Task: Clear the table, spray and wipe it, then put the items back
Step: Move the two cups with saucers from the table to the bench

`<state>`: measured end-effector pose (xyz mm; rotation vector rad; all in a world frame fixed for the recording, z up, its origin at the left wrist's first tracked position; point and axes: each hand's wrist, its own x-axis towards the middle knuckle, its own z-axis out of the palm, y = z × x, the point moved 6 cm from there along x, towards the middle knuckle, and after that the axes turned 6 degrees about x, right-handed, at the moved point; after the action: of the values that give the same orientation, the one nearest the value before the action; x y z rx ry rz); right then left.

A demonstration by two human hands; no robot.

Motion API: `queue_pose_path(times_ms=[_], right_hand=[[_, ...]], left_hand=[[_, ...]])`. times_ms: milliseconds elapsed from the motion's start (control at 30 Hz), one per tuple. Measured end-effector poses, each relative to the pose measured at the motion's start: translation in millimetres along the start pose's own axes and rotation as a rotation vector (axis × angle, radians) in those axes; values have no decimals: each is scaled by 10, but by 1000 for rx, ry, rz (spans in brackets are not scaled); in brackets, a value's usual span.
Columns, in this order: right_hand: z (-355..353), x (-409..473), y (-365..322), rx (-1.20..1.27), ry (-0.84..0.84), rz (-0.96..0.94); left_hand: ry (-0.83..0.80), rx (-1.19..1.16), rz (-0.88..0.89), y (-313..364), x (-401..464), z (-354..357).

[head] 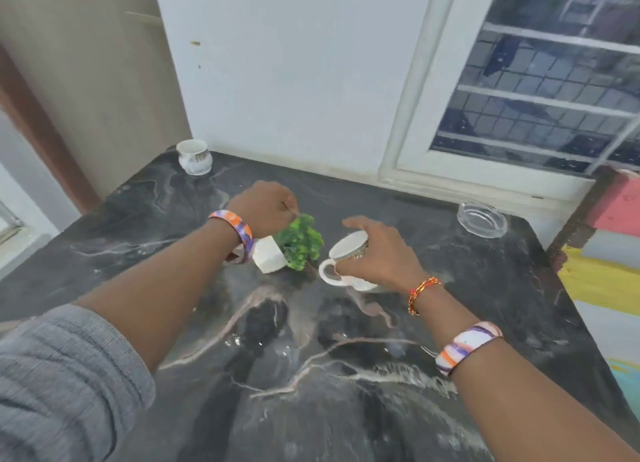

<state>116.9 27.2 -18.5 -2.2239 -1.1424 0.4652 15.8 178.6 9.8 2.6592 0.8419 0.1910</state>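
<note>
A white cup (348, 262) with a handle is gripped from above by the right hand (375, 250), the fingers (360, 224) curled over its rim; it is tilted and seen near the middle of the dark marbled tabletop (311, 375), and whether its base touches the surface cannot be told. The grip over the rim is judged to suit a straight lift or set-down. Just left of the cup, a small artificial plant (300, 241) in a white pot (269, 259) is tipped on its side; the left hand (265, 207) is closed above its leaves, apparently pinching a stem, though the grip itself is hidden. A second white cup (194, 156) stands upright at the far left corner, well apart, and a glass ashtray (482, 219) rests near the far right edge. White streaks are seen on the near tabletop. Nothing stands between the hands and the tabletop's edges; only plant and cup, close together, might be knocked against each other.
</note>
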Motion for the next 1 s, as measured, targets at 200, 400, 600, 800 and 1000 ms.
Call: queue_pose_path(times_ms=[200,400,600,800,1000], right_hand=[[337,636,-845,272,184,-82],[914,1238,-1191,373,283,-8],[1237,1401,-1191,424,248,124],[1201,1413,-1220,399,277,161],[1073,1339,-1278,440,301,139]], left_hand=[[200,-22,-260,-1413,418,-296],[249,-58,-388,-2496,968,-307],[121,-90,-441,-2762,1380,-123],[191,-120,-501,-2831,1473,-85],[294,-237,-364,-2597,1255,-275]])
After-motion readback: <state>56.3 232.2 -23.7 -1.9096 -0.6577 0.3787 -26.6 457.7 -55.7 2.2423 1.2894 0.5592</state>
